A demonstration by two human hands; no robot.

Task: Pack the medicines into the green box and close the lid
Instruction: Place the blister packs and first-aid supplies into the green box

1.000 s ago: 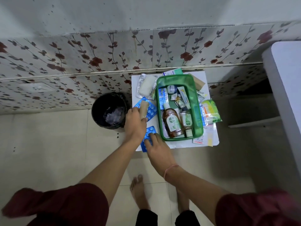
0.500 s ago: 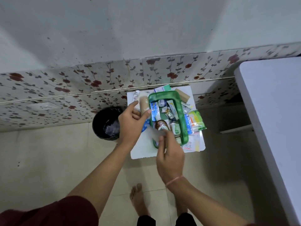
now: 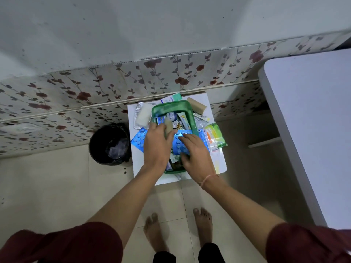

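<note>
Green plastic, half see-through, makes the box (image 3: 171,108); it sits on the small white desk (image 3: 221,166) at the centre of the frame, open and already crowded with tubes and sachets. I see my left hand (image 3: 156,147) gripping a beige roll (image 3: 168,125) over the box. My right hand (image 3: 197,153) presses a blue blister sheet (image 3: 180,143) flat, fingers (image 3: 187,136) spread on it. The sheet is stiff foil and I think it is wider than the free gap, so it may bridge over the contents and later keep the lid from closing. A second sheet (image 3: 138,138) lies at the left, near the desk edge above the black bin (image 3: 110,144); one push could drop it there. I do not see the lid.
</note>
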